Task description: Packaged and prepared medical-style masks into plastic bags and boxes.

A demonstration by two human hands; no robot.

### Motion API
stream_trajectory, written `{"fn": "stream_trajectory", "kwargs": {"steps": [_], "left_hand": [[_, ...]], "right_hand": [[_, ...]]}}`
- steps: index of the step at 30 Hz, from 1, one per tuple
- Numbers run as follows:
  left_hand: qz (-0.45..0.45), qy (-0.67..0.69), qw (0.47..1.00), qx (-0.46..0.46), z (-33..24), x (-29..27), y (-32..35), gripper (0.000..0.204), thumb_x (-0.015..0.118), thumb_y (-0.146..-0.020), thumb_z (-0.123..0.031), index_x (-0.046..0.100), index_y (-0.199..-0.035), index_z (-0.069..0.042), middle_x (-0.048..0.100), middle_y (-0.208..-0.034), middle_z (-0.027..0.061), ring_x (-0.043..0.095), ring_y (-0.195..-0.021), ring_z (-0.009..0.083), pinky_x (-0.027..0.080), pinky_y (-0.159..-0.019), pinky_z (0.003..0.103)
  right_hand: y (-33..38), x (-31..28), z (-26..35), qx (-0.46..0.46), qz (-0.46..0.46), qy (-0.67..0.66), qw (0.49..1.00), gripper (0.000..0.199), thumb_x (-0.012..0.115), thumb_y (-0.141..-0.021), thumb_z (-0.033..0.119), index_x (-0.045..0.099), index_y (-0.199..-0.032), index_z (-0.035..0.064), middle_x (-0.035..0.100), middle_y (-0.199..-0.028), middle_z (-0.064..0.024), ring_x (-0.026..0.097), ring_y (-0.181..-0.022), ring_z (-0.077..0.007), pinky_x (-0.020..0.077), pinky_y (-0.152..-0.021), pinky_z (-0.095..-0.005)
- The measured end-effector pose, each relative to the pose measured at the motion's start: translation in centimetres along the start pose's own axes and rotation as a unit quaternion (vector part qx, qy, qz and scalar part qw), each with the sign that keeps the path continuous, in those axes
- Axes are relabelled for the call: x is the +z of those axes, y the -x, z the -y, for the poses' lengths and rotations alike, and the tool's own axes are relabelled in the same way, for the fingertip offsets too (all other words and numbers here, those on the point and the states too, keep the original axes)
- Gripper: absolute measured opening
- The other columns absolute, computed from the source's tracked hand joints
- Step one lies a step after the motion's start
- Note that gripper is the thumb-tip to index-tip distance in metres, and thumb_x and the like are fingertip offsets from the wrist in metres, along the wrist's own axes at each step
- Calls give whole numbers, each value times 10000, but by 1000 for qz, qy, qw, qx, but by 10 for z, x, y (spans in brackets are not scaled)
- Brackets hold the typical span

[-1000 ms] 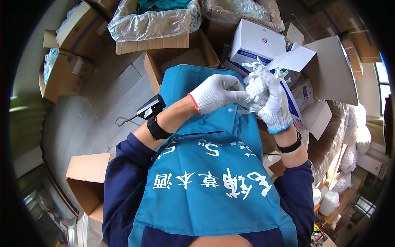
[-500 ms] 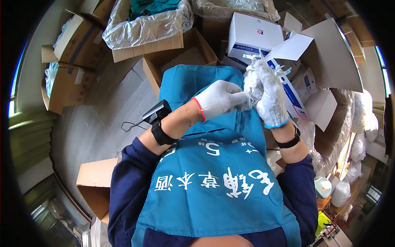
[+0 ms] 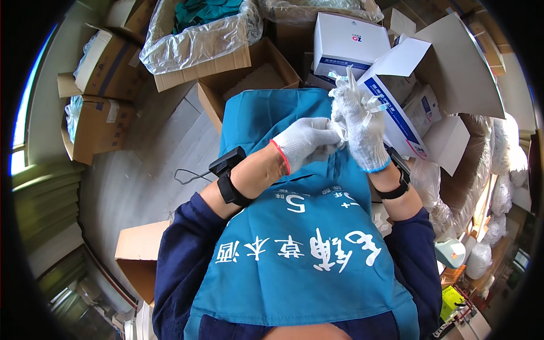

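While our right hand (image 3: 362, 133) stands upright over the lap, it clenches a bundle of clear plastic tubing (image 3: 352, 93), the thin ends sticking up and out past the white knit glove. Left hand (image 3: 303, 144), same kind of glove with a red cuff, comes in from the side; its fingertips pinch at the lower part of the bundle, touching the right palm. So both hands are closed on the tubing, held above the teal apron (image 3: 294, 249), between our chest and the boxes ahead.

Black bands on both wrists; the left wristband (image 3: 228, 175) carries a small black block.

Just beyond the hands: an open white carton with blue stripe (image 3: 396, 107), flap raised, and a shut white carton (image 3: 347, 42) behind it. A brown cardboard box (image 3: 249, 73) sits open ahead of our knees. Further left, a box lined with clear plastic bag (image 3: 198, 37) holding teal cloth.

Risks, as we judge them: the loose ends splay freely, so a piece could slip from the bundle if the right grip eases while the left pulls. Knit gloves dull the feel; thin tube may kink or snag in the weave.
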State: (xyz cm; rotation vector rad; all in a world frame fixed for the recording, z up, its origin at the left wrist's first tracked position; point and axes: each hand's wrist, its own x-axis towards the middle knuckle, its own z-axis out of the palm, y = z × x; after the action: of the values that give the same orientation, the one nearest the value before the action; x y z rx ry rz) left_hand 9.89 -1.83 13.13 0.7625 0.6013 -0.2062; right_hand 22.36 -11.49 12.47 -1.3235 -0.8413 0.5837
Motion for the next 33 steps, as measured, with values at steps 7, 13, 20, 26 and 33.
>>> {"fn": "stream_trajectory", "kwargs": {"steps": [7,13,20,26,33], "left_hand": [[-36,-17,999,18,3,2,5,162,548,-1024,-122,610,-1075,18,497,-790,-14,370,-604,55,315,-528,211],[10,-75,996,46,-10,-12,25,213,513,-1048,-153,614,-1066,34,395,-715,-41,312,-584,51,276,-512,228],[146,-304,941,31,-29,-19,51,387,714,-924,-394,696,-996,-14,593,-808,-2,487,-690,65,403,-608,223],[-11,-238,970,51,-14,-30,41,310,549,-1028,-302,655,-989,-13,522,-789,-35,417,-653,32,343,-571,198],[17,-288,927,239,7,-48,-1,518,519,-1011,-509,653,-1126,-22,483,-789,-24,424,-690,79,384,-637,245]], "right_hand": [[-7,-3,11,134,-66,-87,985,270,677,-965,268,688,-996,0,606,-700,-13,527,-567,-59,403,-486,-207],[-10,-20,12,134,-130,-154,970,252,650,-984,263,671,-971,12,549,-682,8,456,-553,-34,386,-505,-200],[-3,-34,13,-149,269,201,930,44,726,-830,69,701,-823,34,629,-704,-27,592,-656,-97,487,-616,-255],[13,-28,15,212,171,-32,962,264,634,-979,222,703,-1048,-23,727,-976,-81,674,-816,-134,554,-701,-260],[2,-35,4,234,15,-165,958,345,619,-1004,271,641,-1192,-17,665,-929,-48,624,-802,-81,520,-662,-211]]}}
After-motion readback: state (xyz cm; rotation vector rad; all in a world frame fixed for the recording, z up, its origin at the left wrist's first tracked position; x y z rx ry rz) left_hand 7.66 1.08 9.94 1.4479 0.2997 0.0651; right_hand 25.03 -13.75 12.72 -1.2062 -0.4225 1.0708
